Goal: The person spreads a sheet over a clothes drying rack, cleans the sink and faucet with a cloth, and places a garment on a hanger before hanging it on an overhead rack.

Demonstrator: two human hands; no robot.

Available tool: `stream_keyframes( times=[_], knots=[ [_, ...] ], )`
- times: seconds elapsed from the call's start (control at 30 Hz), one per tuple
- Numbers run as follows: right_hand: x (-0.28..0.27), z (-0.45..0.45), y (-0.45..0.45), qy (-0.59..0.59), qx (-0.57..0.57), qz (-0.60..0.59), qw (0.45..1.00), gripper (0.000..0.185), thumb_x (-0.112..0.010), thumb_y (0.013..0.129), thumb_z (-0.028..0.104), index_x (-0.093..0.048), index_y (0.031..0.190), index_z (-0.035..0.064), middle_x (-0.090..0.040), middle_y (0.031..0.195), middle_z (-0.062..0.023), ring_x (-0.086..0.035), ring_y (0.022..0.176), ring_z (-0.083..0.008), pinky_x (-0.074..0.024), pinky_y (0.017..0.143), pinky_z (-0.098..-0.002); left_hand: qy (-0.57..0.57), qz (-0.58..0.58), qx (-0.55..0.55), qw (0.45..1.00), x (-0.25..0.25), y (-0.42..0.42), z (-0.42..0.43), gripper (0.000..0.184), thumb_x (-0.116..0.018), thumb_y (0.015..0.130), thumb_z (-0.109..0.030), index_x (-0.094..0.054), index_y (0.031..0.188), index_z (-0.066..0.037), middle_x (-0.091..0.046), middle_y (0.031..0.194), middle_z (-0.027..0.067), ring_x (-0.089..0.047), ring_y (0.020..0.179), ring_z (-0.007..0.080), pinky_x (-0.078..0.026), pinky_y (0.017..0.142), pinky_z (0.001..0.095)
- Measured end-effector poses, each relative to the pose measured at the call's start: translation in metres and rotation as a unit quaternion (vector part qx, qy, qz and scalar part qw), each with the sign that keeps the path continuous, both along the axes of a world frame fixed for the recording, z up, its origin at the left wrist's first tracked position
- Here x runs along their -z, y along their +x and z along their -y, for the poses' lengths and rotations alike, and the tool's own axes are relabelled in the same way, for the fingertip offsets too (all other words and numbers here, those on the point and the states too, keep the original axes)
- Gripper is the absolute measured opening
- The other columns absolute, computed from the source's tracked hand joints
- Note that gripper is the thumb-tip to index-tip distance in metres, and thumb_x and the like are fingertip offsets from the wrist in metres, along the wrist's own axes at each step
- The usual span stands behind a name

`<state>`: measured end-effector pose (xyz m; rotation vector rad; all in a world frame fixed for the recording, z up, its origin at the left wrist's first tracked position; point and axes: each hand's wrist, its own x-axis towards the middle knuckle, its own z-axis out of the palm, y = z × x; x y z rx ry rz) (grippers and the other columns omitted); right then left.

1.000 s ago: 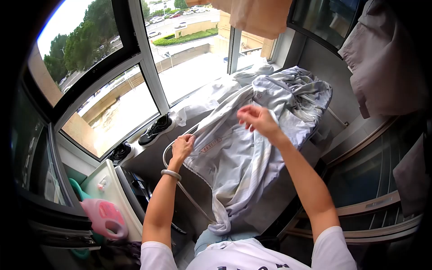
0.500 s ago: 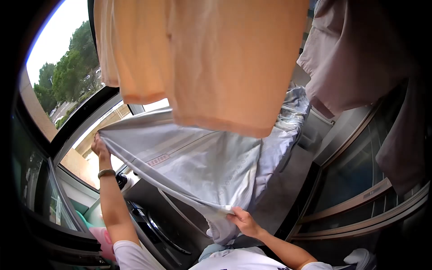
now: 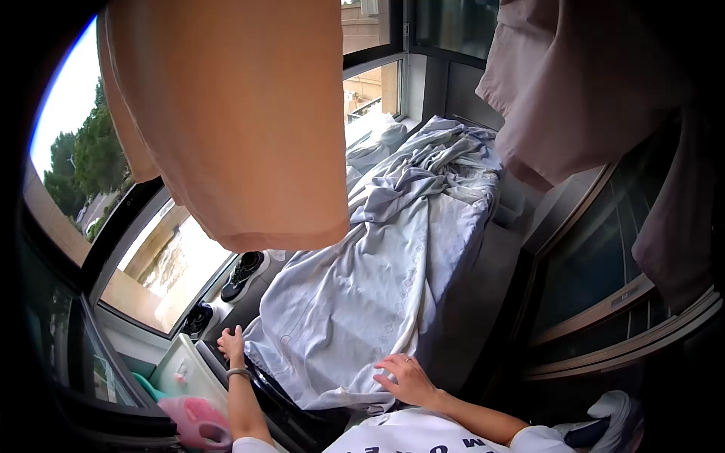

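Note:
A pale blue-grey patterned sheet (image 3: 340,302) lies spread over a long low surface, its near end flat with soft folds and its far end bunched up. Beside the sheet's left edge is my left hand (image 3: 232,345), fingers apart and holding nothing; it wears a bracelet at the wrist. My right hand (image 3: 408,380) rests over the near right part of the sheet with its fingers spread. Whether its fingertips press on the cloth, I cannot tell. Part of a dark appliance (image 3: 266,389) shows under the sheet's left edge.
A peach cloth (image 3: 234,113) hangs in front, covering part of the view; a mauve garment (image 3: 574,90) hangs at right. Dark shoes (image 3: 243,275) stand along the window side. A pink jug (image 3: 198,423) and a pale box (image 3: 185,370) are at lower left. Sliding doors (image 3: 589,249) line the right.
The sheet, stretched up between both hands before, now lies down on the surface. Both hands have let go; my left hand has come lower and nearer. The view has shifted past the peach cloth.

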<state>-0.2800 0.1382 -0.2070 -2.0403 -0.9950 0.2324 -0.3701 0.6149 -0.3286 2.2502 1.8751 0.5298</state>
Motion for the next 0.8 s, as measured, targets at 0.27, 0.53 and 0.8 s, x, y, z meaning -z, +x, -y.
stream_keyframes(
  times=[0.27,0.53,0.8],
  knots=[
    [0.134,0.021,0.074,0.005,0.42,-0.058,0.906,0.043,-0.067,0.085,0.029,-0.056,0.114,-0.0006,-0.058,0.099,-0.0158,-0.058,0.089,-0.0309,-0.0456,0.079,-0.0408,-0.074,0.193,0.202,0.957,0.039,0.033,0.123,0.049,-0.065,0.084,-0.036,-0.058,0.115,0.001,-0.066,0.082,0.024,-0.066,0.082,0.0387,-0.049,0.074,0.0445],
    [0.051,0.067,0.03,0.217,0.379,-0.105,0.894,0.023,-0.066,0.088,0.018,-0.053,0.079,0.0018,-0.055,0.064,-0.0057,-0.052,0.063,-0.0084,-0.0403,0.055,-0.0261,0.017,0.241,0.182,0.953,-0.062,0.007,0.063,0.026,-0.058,0.092,-0.023,-0.068,0.095,0.001,-0.069,0.084,0.0187,-0.067,0.075,0.0315,-0.05,0.071,0.0381],
    [0.041,0.098,-0.052,-0.158,0.072,-0.23,0.958,0.028,-0.066,0.086,0.031,-0.063,0.089,0.0034,-0.067,0.081,-0.0145,-0.066,0.076,-0.0293,-0.0506,0.07,-0.0375,-0.042,0.236,0.196,0.951,-0.022,-0.011,0.056,0.025,-0.06,0.091,-0.023,-0.068,0.098,-0.001,-0.069,0.086,0.0143,-0.066,0.077,0.0264,-0.051,0.073,0.0352]
  ],
)
